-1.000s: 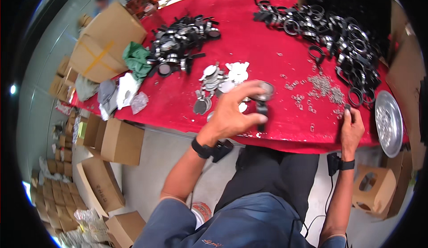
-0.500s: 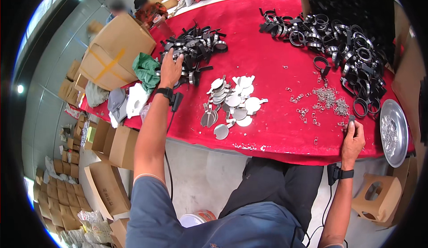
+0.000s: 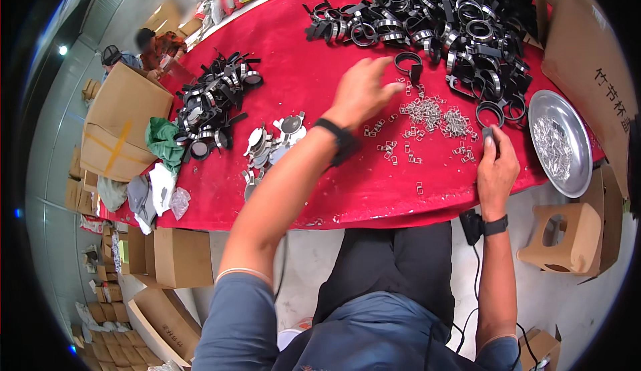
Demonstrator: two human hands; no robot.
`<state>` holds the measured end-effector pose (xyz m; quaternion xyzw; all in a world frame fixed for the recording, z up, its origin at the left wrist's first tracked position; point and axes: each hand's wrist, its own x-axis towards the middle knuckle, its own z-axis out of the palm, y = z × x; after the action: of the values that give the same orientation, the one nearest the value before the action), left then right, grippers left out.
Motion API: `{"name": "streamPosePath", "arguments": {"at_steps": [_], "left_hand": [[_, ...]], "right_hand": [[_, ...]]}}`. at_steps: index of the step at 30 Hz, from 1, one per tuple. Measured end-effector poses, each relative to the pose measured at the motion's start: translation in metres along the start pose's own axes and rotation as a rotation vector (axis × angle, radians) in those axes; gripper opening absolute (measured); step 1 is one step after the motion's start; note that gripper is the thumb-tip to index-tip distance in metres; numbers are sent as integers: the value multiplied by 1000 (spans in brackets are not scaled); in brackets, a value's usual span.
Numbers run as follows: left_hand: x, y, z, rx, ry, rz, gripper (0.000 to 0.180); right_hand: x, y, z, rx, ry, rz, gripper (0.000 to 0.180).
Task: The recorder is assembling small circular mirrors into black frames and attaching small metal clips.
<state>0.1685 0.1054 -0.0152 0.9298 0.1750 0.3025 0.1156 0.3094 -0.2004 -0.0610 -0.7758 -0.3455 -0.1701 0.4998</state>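
My left hand is above the red cloth with thumb and fingers spread, and nothing shows in it. Its fingertips are nearest to a single black-and-silver ring clamp lying apart from the pile. Below that ring lies a heap of small metal clips, with more scattered around it. My right hand is closed near the table's front edge and pinches a small dark grey piece, whose kind I cannot make out. Round silver discs with tabs are partly hidden behind my left forearm.
A large pile of black ring clamps covers the back right of the red table. Another black pile is at left. A metal tray holds thin clear or silvery pieces. Cardboard boxes flank the table; two people are at the far left.
My left hand has left the left-hand black pile and swung right, over toward the clips and the lone ring. My right hand keeps its grey piece. The view has turned rightward.
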Motion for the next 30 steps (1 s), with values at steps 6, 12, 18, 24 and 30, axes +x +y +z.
{"name": "streamPosePath", "arguments": {"at_steps": [6,12,18,24,30], "left_hand": [[52,26,58,-5,-59,-44,21],[-16,12,-24,-33,53,-296,27],[-137,68,-48,-676,6,-879,31],[-222,109,-51,-512,-41,-624,13],[-267,87,-113,-34,233,-420,9]], "right_hand": [[26,29,-11,-205,-227,-20,28],[17,-7,-12,-73,-25,-105,28],[-23,-92,35,373,-549,317,32],[-61,-145,65,198,-798,283,50],[-65,-140,62,26,-605,-17,31]]}}
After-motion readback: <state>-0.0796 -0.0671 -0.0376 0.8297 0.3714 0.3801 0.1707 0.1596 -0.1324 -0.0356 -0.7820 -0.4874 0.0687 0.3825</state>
